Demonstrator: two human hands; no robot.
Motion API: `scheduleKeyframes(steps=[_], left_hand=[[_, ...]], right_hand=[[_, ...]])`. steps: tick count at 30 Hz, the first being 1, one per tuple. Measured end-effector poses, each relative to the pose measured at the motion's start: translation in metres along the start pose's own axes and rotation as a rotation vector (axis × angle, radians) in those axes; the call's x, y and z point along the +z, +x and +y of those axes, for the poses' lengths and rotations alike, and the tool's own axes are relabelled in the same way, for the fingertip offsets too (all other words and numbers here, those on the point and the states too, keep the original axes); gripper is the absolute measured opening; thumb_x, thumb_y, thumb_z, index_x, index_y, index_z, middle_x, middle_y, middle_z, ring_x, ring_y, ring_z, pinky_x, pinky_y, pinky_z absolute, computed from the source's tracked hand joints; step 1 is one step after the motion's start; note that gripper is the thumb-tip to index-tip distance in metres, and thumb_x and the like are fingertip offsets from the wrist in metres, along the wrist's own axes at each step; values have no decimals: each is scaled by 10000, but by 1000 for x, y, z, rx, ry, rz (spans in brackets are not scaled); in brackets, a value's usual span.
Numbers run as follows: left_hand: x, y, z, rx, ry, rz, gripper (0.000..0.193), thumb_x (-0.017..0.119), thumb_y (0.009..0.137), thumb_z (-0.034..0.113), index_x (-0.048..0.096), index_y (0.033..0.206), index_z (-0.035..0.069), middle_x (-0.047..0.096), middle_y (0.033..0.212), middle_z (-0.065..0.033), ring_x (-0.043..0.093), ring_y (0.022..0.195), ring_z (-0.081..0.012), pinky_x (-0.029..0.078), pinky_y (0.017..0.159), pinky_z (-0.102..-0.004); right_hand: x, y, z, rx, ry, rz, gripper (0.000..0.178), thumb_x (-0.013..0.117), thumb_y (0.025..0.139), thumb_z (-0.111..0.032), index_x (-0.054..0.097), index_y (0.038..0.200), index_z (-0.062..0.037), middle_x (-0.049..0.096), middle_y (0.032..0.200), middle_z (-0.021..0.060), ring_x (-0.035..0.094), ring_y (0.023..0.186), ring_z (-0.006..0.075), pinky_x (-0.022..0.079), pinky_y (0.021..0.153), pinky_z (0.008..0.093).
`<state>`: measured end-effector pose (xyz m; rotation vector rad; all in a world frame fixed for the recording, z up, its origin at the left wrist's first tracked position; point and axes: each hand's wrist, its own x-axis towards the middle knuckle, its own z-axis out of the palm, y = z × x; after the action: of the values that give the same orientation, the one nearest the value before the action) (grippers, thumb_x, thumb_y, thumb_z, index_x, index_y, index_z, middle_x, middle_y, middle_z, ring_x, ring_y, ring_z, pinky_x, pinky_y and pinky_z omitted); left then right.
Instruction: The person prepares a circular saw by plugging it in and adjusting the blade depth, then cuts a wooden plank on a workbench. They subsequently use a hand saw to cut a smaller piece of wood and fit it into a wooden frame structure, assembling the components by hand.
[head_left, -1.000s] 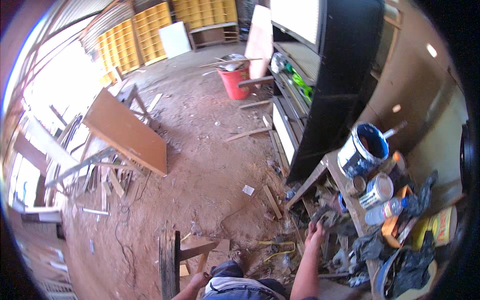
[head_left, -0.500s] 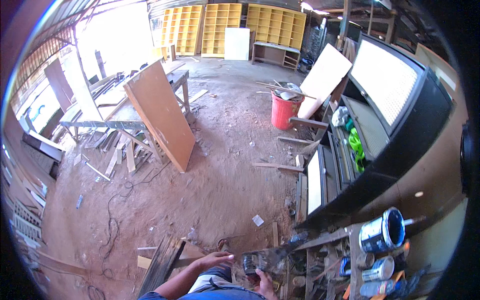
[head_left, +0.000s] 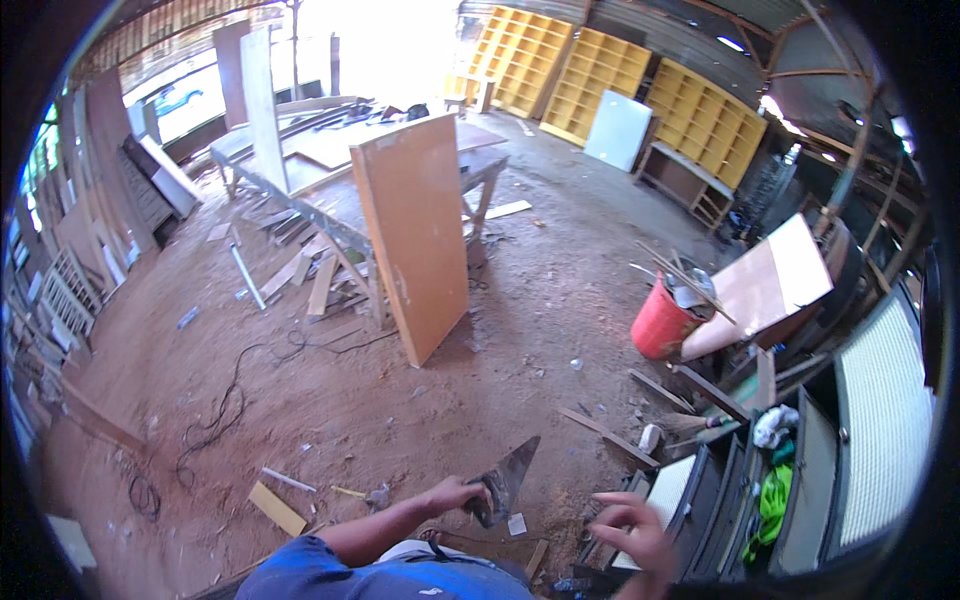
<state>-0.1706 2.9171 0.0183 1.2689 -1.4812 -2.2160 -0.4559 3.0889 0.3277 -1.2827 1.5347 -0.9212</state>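
My left hand (head_left: 462, 495) is closed around the near end of a dark, flat blade (head_left: 512, 478). Wide at the fingers, the blade tapers to a point, tilted up and to the right over the dirt floor. Its handle is mostly hidden by the hand, so its exact kind is hard to make out. My right hand (head_left: 640, 540) is raised at the lower right with bent, parted fingers and nothing visible in them. It is nearest to a dark cabinet (head_left: 715, 490) with a white textured panel and a bright green cloth (head_left: 772, 510).
An orange-brown board (head_left: 412, 240) leans upright against a cluttered worktable (head_left: 330, 225). Wood offcuts (head_left: 320, 285) and a black cable (head_left: 215, 430) lie on the floor. A red bin (head_left: 660, 320) stands at right beside a leaning board (head_left: 765, 290). Yellow shelf units (head_left: 597, 85) line the back.
The dark blade has passed from my right hand to my left. My right hand has risen, its fingers now apart. The view has turned left, and the paint cans at lower right are out of sight.
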Motion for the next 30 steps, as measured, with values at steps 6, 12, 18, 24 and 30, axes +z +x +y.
scheduleKeyframes(steps=[6,12,18,24,30], left_hand=[[-24,98,43,-35,15,475,318,721,872,367,770,962,65,678,841,-17,620,756,-167,513,679,-369],[-43,179,92,-22,-215,678,365,724,850,424,707,846,60,646,751,-42,615,683,-175,505,624,-371],[-50,270,143,-97,-86,793,393,712,887,440,763,947,55,680,837,-34,622,767,-180,483,666,-367],[-47,340,265,75,-222,733,355,713,886,432,803,929,92,701,769,-23,625,681,-157,491,639,-357],[-103,486,346,58,4,681,390,716,867,452,754,807,68,716,758,-47,652,693,-162,510,660,-363]], right_hand=[[-78,47,-188,-1643,113,-632,97,560,931,-55,646,888,-64,659,718,60,676,589,185,535,509,336],[-197,139,-138,-1758,21,-433,57,600,848,-8,640,844,-49,637,711,50,661,574,169,482,436,317],[-276,284,-151,-1858,293,-656,78,624,821,16,643,825,-60,614,693,28,640,556,159,479,429,317],[-323,435,-157,-1835,385,-818,93,628,815,25,645,823,-66,613,694,24,632,551,154,482,435,317],[-361,587,-177,-1788,351,-914,109,631,810,35,648,821,-72,612,695,21,624,547,148,486,442,316]])
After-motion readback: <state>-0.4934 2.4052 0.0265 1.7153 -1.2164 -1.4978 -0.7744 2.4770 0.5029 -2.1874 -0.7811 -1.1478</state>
